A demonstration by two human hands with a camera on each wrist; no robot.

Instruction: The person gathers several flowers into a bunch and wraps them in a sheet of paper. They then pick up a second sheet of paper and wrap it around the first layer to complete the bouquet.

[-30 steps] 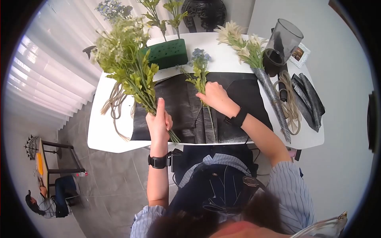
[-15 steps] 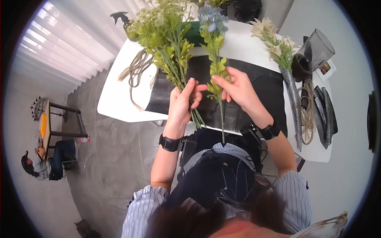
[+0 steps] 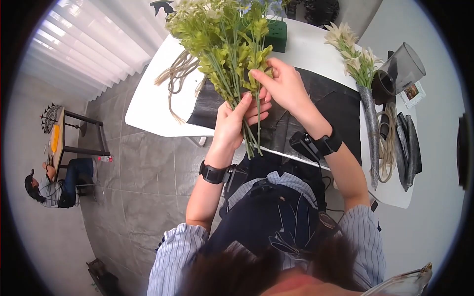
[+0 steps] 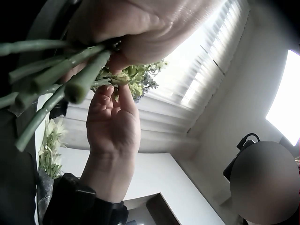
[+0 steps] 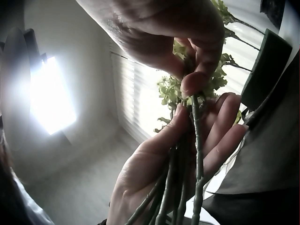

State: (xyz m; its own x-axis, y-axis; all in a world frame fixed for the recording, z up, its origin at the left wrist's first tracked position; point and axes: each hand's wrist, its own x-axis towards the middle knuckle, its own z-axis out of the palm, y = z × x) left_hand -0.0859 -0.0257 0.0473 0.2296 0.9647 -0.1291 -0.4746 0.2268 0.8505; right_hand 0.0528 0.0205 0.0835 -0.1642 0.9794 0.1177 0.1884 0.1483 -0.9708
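Note:
My left hand (image 3: 231,123) grips a bunch of leafy green stems with small white flowers (image 3: 217,61) above the near part of the table. Its thumb lies across the stems, and their cut ends (image 4: 75,89) point down past the palm. My right hand (image 3: 287,86) pinches a stem with blue flowers (image 3: 274,7) between thumb and fingers, just below its leaves. That stem (image 5: 197,140) stands alongside the bunch, over the spread fingers of my left hand. Leaves of both overlap in the head view.
A black sheet (image 3: 340,113) covers much of the white table (image 3: 148,113). Behind stands a green foam block (image 3: 277,37). Cord (image 3: 174,81) lies left; right are wrapped cream flowers (image 3: 366,101), a clear vase (image 3: 407,66) and black rolls (image 3: 407,153). Another person (image 3: 54,182) sits far left.
My right hand has lifted the blue-flowered stem from over the black sheet and brought it leftward against the bunch. The left hand, still holding the bunch, has loosened some fingers toward it.

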